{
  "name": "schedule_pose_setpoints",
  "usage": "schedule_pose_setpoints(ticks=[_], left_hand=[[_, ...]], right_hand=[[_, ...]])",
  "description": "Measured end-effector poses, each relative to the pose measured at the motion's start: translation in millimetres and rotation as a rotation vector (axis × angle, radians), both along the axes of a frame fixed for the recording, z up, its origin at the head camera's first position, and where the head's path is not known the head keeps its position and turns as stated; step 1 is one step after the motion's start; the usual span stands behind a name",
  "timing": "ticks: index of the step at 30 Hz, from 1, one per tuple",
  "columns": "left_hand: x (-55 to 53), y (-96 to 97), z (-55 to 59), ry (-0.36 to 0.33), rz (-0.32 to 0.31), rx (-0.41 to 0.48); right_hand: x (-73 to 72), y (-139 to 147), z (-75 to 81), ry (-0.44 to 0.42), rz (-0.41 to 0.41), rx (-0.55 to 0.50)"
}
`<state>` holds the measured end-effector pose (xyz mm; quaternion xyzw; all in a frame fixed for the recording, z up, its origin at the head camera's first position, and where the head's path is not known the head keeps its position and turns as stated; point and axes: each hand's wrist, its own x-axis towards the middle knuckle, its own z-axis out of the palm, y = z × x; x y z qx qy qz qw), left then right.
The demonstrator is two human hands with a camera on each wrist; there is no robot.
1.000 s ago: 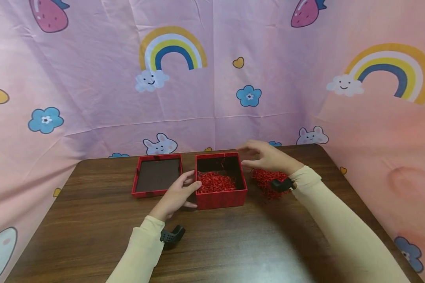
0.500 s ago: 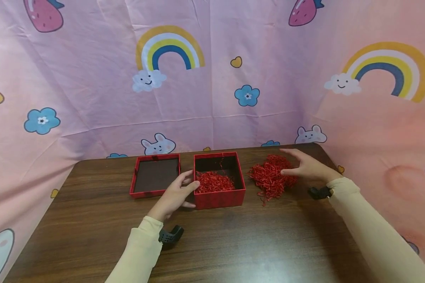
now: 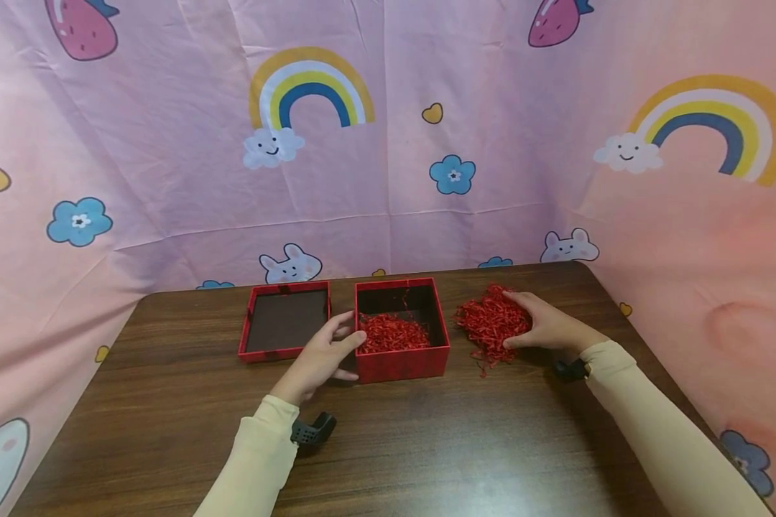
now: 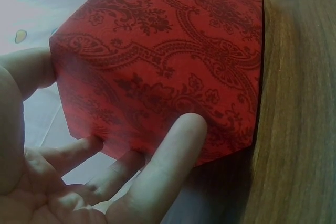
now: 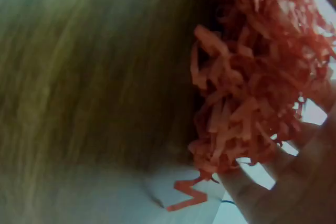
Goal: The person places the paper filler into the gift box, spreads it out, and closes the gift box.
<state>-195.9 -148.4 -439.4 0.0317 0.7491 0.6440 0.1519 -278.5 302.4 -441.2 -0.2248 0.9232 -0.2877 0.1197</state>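
Note:
An open red patterned box stands upright, partly filled with red shredded paper. My left hand rests at its left side; in the left wrist view the thumb and fingers touch the patterned wall. Right of the box lies a loose heap of red shredded paper. My right hand is at the heap's right side, thumb and fingers apart around its edge. In the right wrist view, spread fingers lie against the crinkled paper strips, which hide the fingertips.
The box's lid, dark inside, lies on its back left of the box. All of it sits on a brown wooden table. A printed cloth hangs behind and along both sides of the table.
My right hand has moved from the box's right rim out past the paper heap, then back left and down against its right side. The left hand has stayed at the box.

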Motion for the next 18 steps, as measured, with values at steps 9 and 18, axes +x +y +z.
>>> schedule_pose_setpoints(ticks=[9,18], left_hand=[[-0.3,-0.1,0.9,0.000,0.001,0.008],[-0.7,-0.3,-1.1,-0.004,0.002,0.004]], right_hand=[[-0.6,-4.2,-0.8,0.171,0.000,0.111],[-0.7,-2.9,-0.2,0.135,-0.052,0.003]])
